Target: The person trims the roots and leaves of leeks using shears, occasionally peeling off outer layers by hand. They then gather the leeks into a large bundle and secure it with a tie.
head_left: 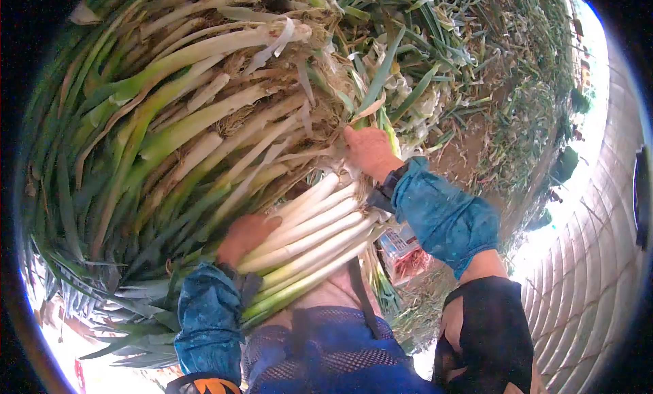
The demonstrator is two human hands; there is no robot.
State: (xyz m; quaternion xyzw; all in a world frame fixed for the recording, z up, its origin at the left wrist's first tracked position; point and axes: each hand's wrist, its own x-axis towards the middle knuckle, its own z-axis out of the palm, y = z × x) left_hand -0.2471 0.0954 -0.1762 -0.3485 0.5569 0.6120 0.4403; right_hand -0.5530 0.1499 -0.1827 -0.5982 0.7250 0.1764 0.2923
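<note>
Several cleaned leeks (pixel 309 237) with white shanks lie side by side across the lap, root ends to the upper right. My left hand (pixel 246 239) is closed against the near-left side of this bundle, a finger or thumb lying over the white stalks; its other fingers are partly hidden. At the root ends, my right hand (pixel 371 151) is closed, with fingers curled in. Whatever it pinches is hidden, though a green and yellowish leaf strip (pixel 389 130) stands right behind it. Uncleaned leeks (pixel 204 122) with brown, dry skins and stringy roots are heaped beyond both hands.
Peeled leaves and trimmings (pixel 422 88) cover the ground at the upper right. A red-and-white printed package (pixel 403 252) lies below the right forearm. Long dark green leaf tops (pixel 61 190) spread at the left. A ribbed, pale curved wall (pixel 578 278) rises at the right.
</note>
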